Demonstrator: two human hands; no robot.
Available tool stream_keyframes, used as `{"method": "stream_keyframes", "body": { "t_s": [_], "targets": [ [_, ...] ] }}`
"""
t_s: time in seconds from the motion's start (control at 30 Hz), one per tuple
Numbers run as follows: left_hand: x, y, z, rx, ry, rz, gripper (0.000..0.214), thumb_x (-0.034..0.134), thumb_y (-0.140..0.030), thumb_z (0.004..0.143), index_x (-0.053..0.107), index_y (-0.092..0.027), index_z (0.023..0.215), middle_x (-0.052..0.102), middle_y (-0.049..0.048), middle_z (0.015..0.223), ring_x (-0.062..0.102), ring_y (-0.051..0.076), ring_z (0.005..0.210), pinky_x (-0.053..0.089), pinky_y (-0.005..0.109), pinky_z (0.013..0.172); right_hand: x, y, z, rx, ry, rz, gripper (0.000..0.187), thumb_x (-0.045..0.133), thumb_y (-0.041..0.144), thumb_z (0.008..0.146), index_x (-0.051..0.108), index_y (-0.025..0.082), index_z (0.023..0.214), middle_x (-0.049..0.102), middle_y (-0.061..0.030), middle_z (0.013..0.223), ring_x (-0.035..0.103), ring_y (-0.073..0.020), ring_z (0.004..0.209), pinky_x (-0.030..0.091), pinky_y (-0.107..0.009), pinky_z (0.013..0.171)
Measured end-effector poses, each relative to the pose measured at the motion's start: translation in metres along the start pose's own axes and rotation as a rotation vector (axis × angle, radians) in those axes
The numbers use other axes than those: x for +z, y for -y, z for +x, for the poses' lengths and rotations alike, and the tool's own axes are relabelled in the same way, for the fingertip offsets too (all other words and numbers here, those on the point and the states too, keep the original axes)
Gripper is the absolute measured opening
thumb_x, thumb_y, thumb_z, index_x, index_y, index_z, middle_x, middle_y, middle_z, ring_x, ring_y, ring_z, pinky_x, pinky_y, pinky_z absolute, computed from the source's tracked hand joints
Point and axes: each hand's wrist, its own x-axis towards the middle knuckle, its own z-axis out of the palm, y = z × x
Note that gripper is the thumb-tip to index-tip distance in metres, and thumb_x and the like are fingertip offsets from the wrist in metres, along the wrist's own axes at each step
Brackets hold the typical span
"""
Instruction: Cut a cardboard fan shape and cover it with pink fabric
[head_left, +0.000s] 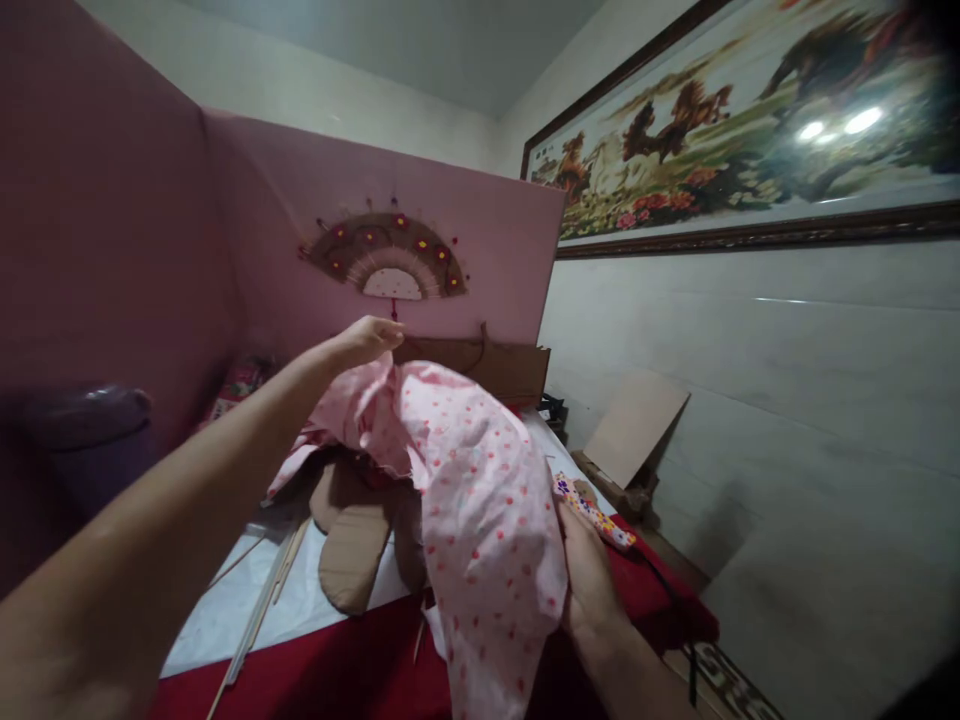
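Note:
A pink cloth with red dots hangs in folds between my two hands, above the table. My left hand is closed in a pinch on its upper edge, near the middle of the view. At the cloth's right side, my right hand grips the edge, its fingers partly hidden behind the fabric. Beneath the cloth lie rounded cardboard pieces, partly covered by it. A flowered strip with a white ground and coloured blossoms lies just beyond my right hand.
Thin sticks lie at the left on a white sheet over a red tablecloth. A decorated fan hangs on the pink panel behind. A cardboard sheet leans at the right wall. A purple bin stands left.

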Motion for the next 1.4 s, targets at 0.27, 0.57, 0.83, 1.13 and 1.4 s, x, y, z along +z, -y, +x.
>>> {"method": "stream_keyframes", "body": {
  "t_s": [0.27, 0.57, 0.83, 1.13, 1.4],
  "targets": [
    [0.015, 0.025, -0.111, -0.234, 0.186, 0.144, 0.037, 0.061, -0.044, 0.071, 0.053, -0.017, 0.047, 0.054, 0.0024, 0.039, 0.05, 0.014, 0.034, 0.033, 0.022, 0.035, -0.009, -0.001, 0.011, 0.12, 0.013, 0.178, 0.034, 0.068, 0.036, 0.072, 0.066, 0.021, 0.102, 0.072, -0.0034, 0.095, 0.066, -0.0213, 0.093, 0.055, -0.032, 0.077],
    [0.07, 0.041, -0.197, -0.792, 0.373, -0.227, 0.036, 0.068, -0.038, 0.062, 0.045, -0.018, 0.044, 0.047, 0.0015, 0.032, 0.042, 0.013, 0.024, 0.022, 0.02, 0.027, 0.002, 0.013, -0.011, -0.11, -0.062, 0.055, 0.03, 0.072, 0.029, 0.066, 0.067, 0.022, 0.095, 0.07, 0.0011, 0.093, 0.065, -0.0168, 0.088, 0.053, -0.027, 0.079],
    [0.042, 0.007, -0.147, -0.606, 0.011, -0.492, 0.015, 0.061, -0.015, 0.054, 0.049, -0.017, 0.062, 0.046, -0.0061, 0.044, 0.042, 0.006, 0.034, 0.032, 0.017, 0.035, 0.031, 0.025, 0.01, -0.138, 0.071, 0.042, 0.02, 0.072, 0.025, 0.06, 0.056, 0.018, 0.07, 0.061, 0.0058, 0.063, 0.058, -0.011, 0.056, 0.047, -0.022, 0.056],
    [-0.042, -0.062, -0.11, 0.006, -0.294, -0.641, 0.031, 0.071, -0.014, 0.056, 0.057, -0.017, 0.084, 0.054, -0.0053, 0.059, 0.046, 0.006, 0.04, 0.032, 0.017, 0.032, 0.068, 0.034, -0.021, -0.148, 0.359, 0.054, 0.037, 0.068, 0.031, 0.071, 0.053, 0.026, 0.105, 0.068, -0.0004, 0.087, 0.065, -0.0194, 0.077, 0.051, -0.031, 0.068],
    [-0.066, -0.023, -0.144, -0.356, -0.209, -0.625, 0.039, 0.066, -0.007, 0.05, 0.063, -0.017, 0.088, 0.06, -0.0019, 0.067, 0.053, 0.009, 0.048, 0.043, 0.02, 0.042, 0.046, -0.007, -0.029, 0.352, 0.735, -0.039, 0.048, 0.057, 0.048, 0.081, 0.052, 0.028, 0.124, 0.069, -0.0031, 0.086, 0.058, -0.012, 0.054, 0.044, -0.022, 0.048]
  ]
}}
